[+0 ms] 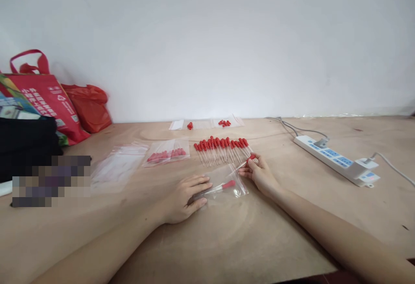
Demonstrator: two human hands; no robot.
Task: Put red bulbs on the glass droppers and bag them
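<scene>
Forearms [340,228] cross the foreground. Mid-frame, left hand [191,194] lies splayed on a bag [216,177]; right hand [260,175] pinches a dropper [250,158].

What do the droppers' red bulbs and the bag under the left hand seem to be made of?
The red bulbs look like smooth, satin rubber, perhaps soft plastic: opaque and rounded. The bag seems thin, glossy plastic: transparent, with bright glints.

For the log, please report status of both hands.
Left hand on clear bag. Right hand holds red-bulbed dropper near bag's zip edge. Nothing seen blocking.
</scene>
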